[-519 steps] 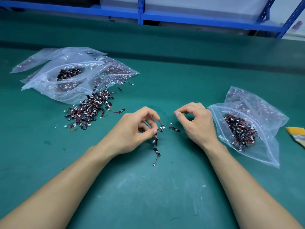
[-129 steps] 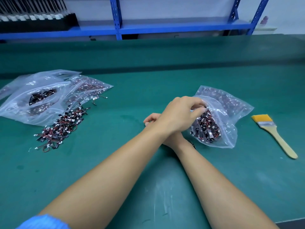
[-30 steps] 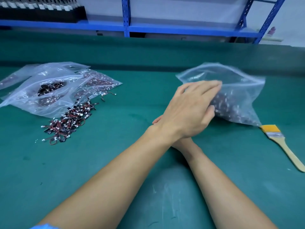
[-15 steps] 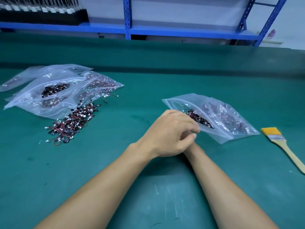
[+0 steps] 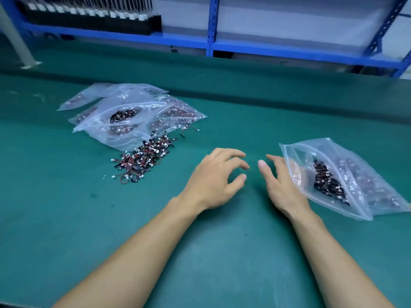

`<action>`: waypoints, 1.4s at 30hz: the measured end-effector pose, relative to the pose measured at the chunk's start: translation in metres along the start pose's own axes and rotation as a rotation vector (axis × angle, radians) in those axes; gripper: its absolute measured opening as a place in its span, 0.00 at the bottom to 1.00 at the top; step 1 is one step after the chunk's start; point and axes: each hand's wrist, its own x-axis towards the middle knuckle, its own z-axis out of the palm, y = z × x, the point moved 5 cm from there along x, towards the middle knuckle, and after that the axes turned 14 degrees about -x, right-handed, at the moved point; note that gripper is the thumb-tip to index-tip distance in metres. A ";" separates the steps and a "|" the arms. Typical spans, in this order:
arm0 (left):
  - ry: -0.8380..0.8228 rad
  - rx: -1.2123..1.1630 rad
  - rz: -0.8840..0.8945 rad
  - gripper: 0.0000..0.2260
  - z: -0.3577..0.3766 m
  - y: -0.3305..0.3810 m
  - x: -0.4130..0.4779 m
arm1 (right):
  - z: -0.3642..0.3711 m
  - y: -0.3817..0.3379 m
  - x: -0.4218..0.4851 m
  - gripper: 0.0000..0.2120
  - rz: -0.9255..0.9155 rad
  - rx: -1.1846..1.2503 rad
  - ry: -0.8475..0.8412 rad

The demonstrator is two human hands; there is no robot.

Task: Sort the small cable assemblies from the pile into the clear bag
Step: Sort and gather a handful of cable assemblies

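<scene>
A green counter [image 5: 66,218] fills most of the view, with blue shelving [image 5: 210,25] along its far side. The shelf carries a row of black items [image 5: 89,16] at the left.

On the counter's left part lies a heap of clear plastic bags [image 5: 106,130], overlapping each other. The top one is open and has dark cable parts inside.

At the right lies the clear bag [image 5: 364,174], flat on the counter with its mouth turned toward the middle. A dark clump of sorted cable assemblies [image 5: 329,183] sits inside it.

Two bare forearms reach in from the near edge. The left grip [image 5: 213,183] hovers over the middle of the counter, its fingers spread and lightly bent, holding nothing. The right grip [image 5: 282,185] is just beside the clear bag's mouth, its fingers loosely straight with the thumb out. Its outer edge lies against the plastic.

The pile of small cable assemblies [image 5: 144,161], red-and-black wires with white plugs, rests against the near edge of the left heap, well apart from both grips.
</scene>
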 end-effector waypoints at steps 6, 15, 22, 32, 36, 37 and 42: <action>-0.032 0.519 -0.555 0.35 -0.042 -0.082 -0.010 | 0.014 -0.030 -0.005 0.33 -0.302 -0.213 0.047; -0.191 0.580 -0.540 0.39 -0.031 -0.089 -0.012 | -0.009 -0.004 0.004 0.41 -0.050 0.036 0.274; -0.247 0.277 -0.319 0.34 -0.018 -0.069 -0.014 | -0.031 0.022 0.007 0.39 0.137 -0.060 0.402; -0.100 -0.016 -0.149 0.24 -0.023 -0.054 -0.016 | -0.014 0.007 0.004 0.25 0.042 -0.107 0.207; -0.095 0.315 -0.446 0.35 -0.033 -0.086 -0.016 | -0.009 -0.006 0.001 0.21 -0.066 -0.223 0.210; -0.122 0.366 -0.493 0.37 -0.032 -0.090 -0.016 | -0.008 -0.008 0.000 0.20 -0.086 -0.223 0.200; -0.178 0.393 -0.414 0.38 -0.023 -0.083 -0.014 | -0.003 -0.015 -0.003 0.19 -0.183 -0.210 0.169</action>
